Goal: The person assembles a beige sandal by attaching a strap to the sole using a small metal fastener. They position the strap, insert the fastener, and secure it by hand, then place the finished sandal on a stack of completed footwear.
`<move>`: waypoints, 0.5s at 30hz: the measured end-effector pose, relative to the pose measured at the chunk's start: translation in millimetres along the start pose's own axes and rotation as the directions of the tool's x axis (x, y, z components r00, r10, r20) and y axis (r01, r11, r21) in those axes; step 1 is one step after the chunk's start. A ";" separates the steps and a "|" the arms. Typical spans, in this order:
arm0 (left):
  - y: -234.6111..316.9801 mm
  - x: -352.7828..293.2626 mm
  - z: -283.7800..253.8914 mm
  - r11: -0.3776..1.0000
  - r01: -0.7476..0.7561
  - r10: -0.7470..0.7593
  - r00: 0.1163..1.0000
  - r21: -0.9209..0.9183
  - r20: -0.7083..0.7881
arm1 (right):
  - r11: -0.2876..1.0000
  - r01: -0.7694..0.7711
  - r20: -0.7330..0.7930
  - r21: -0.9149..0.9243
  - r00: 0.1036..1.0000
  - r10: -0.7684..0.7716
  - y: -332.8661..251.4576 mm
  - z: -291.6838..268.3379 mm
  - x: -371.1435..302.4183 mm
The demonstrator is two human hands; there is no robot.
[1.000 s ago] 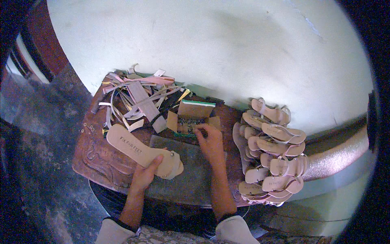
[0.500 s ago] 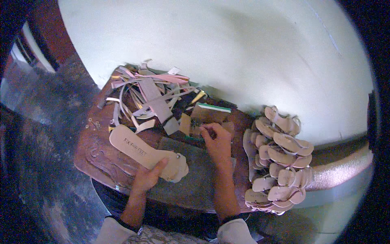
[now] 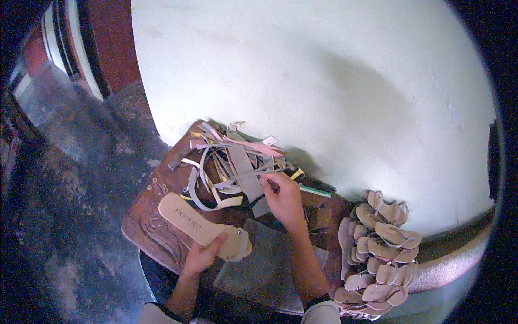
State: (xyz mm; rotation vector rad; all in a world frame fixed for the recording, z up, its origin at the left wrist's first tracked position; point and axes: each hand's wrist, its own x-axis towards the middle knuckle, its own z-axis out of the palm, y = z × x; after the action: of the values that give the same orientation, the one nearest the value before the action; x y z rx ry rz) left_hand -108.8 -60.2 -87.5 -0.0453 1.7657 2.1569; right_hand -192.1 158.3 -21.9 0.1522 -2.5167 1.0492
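Observation:
A tan sandal (image 3: 181, 215) with dark lettering on its footbed lies tilted in my left hand (image 3: 202, 256), gripped near the strapped end. Its toe strap and a small shiny fitting show at the right end. Over the near right edge of a heap of loose straps, my right hand (image 3: 284, 198) is closed in a pinch. Whatever its fingertips hold, if anything, is too small to make out. A wide grey-brown strap (image 3: 245, 167) lies right beside those fingertips. Narrow pink strips (image 3: 259, 147) and pale curled ones surround it.
Many finished-looking tan sandals (image 3: 386, 245) are stacked at the right. A dark grey slab (image 3: 251, 264) lies before me on the carved wooden table (image 3: 143, 218). A green-edged piece (image 3: 317, 191) sits beyond my right wrist. A pale wall (image 3: 302, 75) rises behind.
My right hand has moved from the small brown pieces beside the green-edged piece to the strap heap, still pinched. The left hand keeps the sandal. The view has shifted, so the table sits lower.

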 end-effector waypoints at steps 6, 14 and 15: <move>18.5 -8.0 -3.6 0.992 0.127 -0.128 0.986 -0.017 -0.110 | 0.993 0.037 0.004 -0.109 0.999 -0.037 23.4 31.0 40.6; -18.2 1.9 -25.8 0.998 0.044 -0.047 0.997 -0.050 -0.057 | 0.961 -0.040 0.050 -0.272 0.997 0.055 32.4 68.1 75.0; -25.3 3.2 -28.8 0.999 0.033 -0.035 0.998 -0.044 -0.049 | 0.956 -0.027 0.030 -0.293 0.999 0.038 37.0 71.4 74.9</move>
State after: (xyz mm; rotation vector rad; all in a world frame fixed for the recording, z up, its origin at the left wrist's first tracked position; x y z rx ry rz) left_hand -110.1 -82.9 -118.6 -0.1401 1.7332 2.1872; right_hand -293.0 138.8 -60.9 0.0438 -2.6793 0.6781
